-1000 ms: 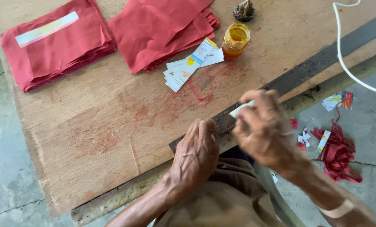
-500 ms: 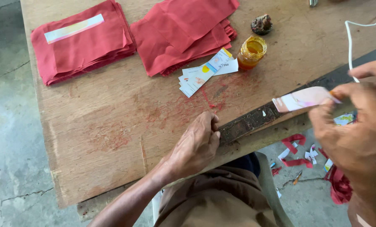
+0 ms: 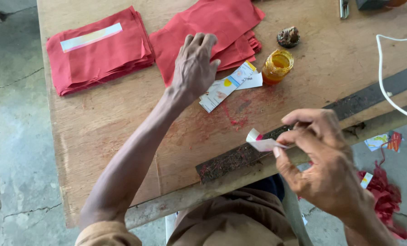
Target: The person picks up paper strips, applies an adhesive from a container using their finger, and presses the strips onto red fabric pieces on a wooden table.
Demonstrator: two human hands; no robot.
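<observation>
Hands at work over a wooden bench (image 3: 121, 118), seen from above; the right hand (image 3: 324, 164) sits near the bench's front edge, its thumb and fingertips pinched shut on a small folded paper strip (image 3: 261, 142), white with a pink end, held just above a long dark metal bar (image 3: 303, 132) that runs diagonally along the front of the bench; the left hand (image 3: 194, 68) is stretched forward across the bench, fingers spread and relaxed, palm down, resting on the edge of a loose pile of red cloth pieces (image 3: 212, 32), gripping nothing that can be seen.

Just beside the left hand, toward the right, lies a small fan of printed paper labels (image 3: 230, 86), white with blue and yellow marks; next to them stands a small open glass jar (image 3: 277, 66) with an orange-yellow content; a dark round lump (image 3: 288, 37) lies just behind the jar; red stains mark the wood between the labels and the bar.

At the far left of the bench sits a neat stack of folded red cloth (image 3: 98, 54) with a pale strip on top; a white cable (image 3: 388, 86) curves across the right end; on the grey concrete floor (image 3: 12, 136) to the right lie red scraps (image 3: 385, 196) and bits of paper.
</observation>
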